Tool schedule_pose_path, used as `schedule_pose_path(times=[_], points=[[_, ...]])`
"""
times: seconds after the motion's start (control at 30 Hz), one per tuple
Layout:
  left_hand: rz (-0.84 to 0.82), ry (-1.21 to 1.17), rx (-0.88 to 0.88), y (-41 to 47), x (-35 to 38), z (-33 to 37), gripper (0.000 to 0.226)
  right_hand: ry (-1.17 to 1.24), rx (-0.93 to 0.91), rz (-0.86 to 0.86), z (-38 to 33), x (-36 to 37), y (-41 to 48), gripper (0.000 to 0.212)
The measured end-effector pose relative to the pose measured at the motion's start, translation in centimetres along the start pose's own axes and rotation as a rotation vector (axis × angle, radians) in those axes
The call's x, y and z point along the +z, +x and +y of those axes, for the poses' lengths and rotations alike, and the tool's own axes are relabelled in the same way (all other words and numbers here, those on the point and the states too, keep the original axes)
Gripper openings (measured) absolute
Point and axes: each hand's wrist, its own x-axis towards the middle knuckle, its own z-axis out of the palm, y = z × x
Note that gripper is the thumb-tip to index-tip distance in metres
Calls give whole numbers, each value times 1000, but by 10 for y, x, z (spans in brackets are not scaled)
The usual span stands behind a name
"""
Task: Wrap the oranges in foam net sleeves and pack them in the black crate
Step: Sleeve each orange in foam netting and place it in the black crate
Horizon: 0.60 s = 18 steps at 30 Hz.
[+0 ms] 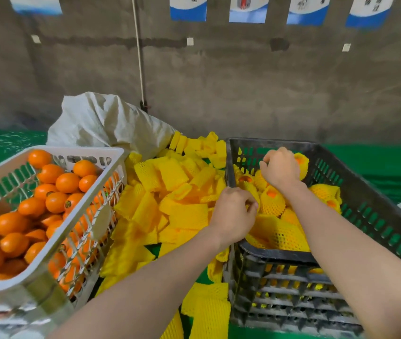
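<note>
Right hand [281, 168] grasps yellow foam-netted orange [302, 162] over far gap in black slatted plastic crate [365, 192], likely filling far side. Left hand [233, 211] curled at left rim; whether it grasps anything, cannot tell.

We list bare oranges [55, 184], glossy, heaped in a white basket [84, 150] at left. Yellow foam net sleeves [170, 192] lie flattened in a loose pile between basket and crate. The black crate [292, 302], slatted, stands upright at right, partly filled with sleeved oranges [271, 199], orange tops showing. Near its far wall our right grip [280, 168] holds one far sleeved orange [301, 162].
</note>
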Motion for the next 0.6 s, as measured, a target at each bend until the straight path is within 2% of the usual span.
schedule_pose_path(times=[0.2, 0.37, 0.43, 0.53, 0.6], points=[[-118, -44, -25, -11, -46, -28, 15, 319, -372, 68, -85, -24, -52, 16], [-94, 20, -14, -35, -119, -67, 12, 507, -530, 124, -143, -32, -98, 17], [-27, 27, -26, -49, -158, -92, 13, 542, -592, 95, -160, -31, -114, 20], [106, 79, -151, -71, -216, -142, 14, 564, -670, 2, -185, -22, -136, 23], [110, 202, -304, -84, -245, -185, 14, 563, -707, -61, -203, -15, -147, 24]])
